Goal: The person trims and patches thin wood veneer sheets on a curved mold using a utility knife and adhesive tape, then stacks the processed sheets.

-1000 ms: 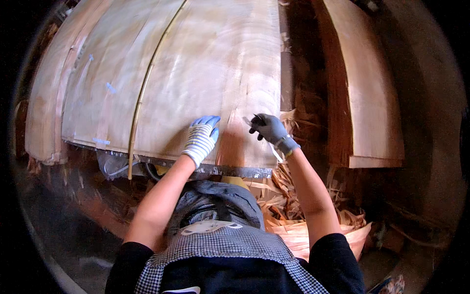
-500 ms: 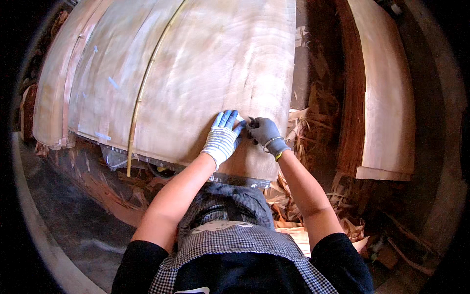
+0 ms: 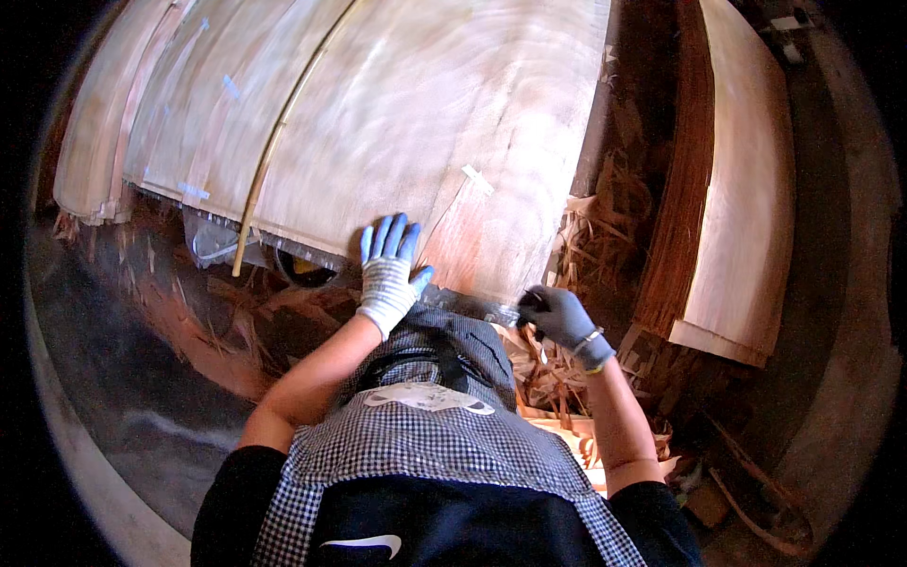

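My left hand (image 3: 389, 271), in a white and blue knit glove, lies with fingers spread on the near edge of a large pale wood veneer sheet (image 3: 378, 142). Beside its fingertips a thin split runs up the sheet, bordered by a reddish patch (image 3: 463, 241). A short strip of white tape (image 3: 477, 180) sits across the top of that split. Off the sheet's near right corner, my right hand (image 3: 565, 323) in a grey glove is closed around something dark that I cannot make out.
A thin bamboo stick (image 3: 276, 137) lies along the sheet, overhanging its near edge. Another veneer stack (image 3: 742, 189) stands to the right. Torn veneer scraps (image 3: 605, 227) fill the gap between. Under the sheet's edge are a clear plastic bag (image 3: 210, 236) and a dark round object (image 3: 304, 269).
Both hands have drawn back toward me and moved apart, the right one off the sheet. The white tape strip and split now show uncovered. The view has shifted.
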Demonstrator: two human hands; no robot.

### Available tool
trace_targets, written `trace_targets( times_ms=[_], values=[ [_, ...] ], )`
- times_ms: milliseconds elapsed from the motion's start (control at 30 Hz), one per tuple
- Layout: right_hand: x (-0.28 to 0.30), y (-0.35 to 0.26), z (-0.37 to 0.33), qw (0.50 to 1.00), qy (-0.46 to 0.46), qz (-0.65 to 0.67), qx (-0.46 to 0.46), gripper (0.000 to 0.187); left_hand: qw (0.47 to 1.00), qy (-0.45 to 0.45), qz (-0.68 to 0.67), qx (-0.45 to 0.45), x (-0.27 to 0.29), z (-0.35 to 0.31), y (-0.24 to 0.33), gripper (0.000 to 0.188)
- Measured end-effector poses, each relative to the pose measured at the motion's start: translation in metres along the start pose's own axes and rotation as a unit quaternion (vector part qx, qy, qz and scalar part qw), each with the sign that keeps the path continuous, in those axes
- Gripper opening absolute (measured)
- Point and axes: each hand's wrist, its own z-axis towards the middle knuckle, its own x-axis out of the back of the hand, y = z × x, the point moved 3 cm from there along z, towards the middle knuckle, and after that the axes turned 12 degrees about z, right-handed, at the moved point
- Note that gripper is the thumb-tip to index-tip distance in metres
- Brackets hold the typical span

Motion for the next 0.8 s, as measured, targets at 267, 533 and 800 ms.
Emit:
trace_targets(
  times_ms=[267, 533, 800],
  values=[
    [-0.070, -0.040, 0.099, 0.999, 0.011, 0.044, 0.024, 0.021, 0.997, 0.072, -0.008, 0.008, 0.012, -0.029, -0.005, 0.062],
    [-0.049, -0.007, 0.072, 0.983, 0.147, -0.110, 0.023, 0.030, 0.995, -0.013, 0.031, -0.089, -0.002, -0.025, 0.002, 0.049],
    [-0.044, 0.010, 0.058, 0.966, 0.222, -0.130, 0.002, 0.025, 0.968, 0.013, 0.000, -0.252, -0.007, -0.013, 0.064, 0.049]
  ],
)
